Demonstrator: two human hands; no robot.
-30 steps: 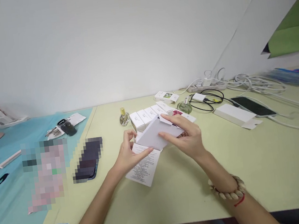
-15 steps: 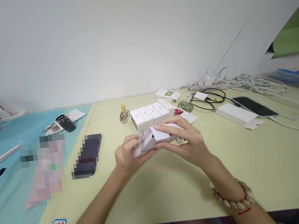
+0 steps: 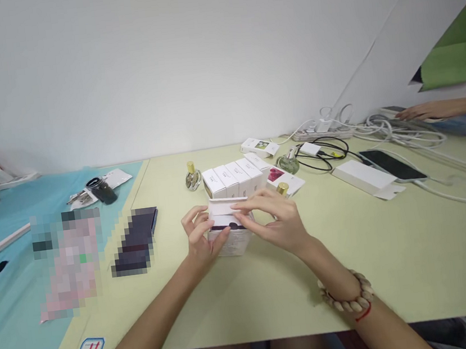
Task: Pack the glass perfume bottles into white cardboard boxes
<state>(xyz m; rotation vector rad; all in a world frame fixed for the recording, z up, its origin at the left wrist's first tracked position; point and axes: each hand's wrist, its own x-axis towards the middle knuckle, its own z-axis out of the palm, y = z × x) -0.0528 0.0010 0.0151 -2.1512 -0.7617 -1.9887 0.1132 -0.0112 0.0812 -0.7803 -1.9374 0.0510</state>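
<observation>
Between my hands a small white box (image 3: 232, 245) stands upright on the yellow table (image 3: 249, 303), its top flap raised and a dark edge showing at the opening. My left hand (image 3: 201, 236) grips the box's left side, thumb across the front. My right hand (image 3: 276, 218) pinches the flap at the right. Just behind, several white boxes (image 3: 237, 178) stand in a row. A perfume bottle with a gold cap (image 3: 193, 176) is left of that row. Another gold cap (image 3: 282, 189) shows behind my right hand, its bottle mostly hidden.
A green glass bottle (image 3: 288, 162) and a flat white box (image 3: 368, 179) lie to the right, near a phone (image 3: 393, 165) and coiled cables (image 3: 401, 128). Another person's hand (image 3: 421, 112) reaches in at far right. At left, a dark phone (image 3: 137, 240) and a jar (image 3: 101, 190).
The box has gone from tilted in my hands to upright on the table, its flap now raised towards the back. Another person's hand has appeared at far right.
</observation>
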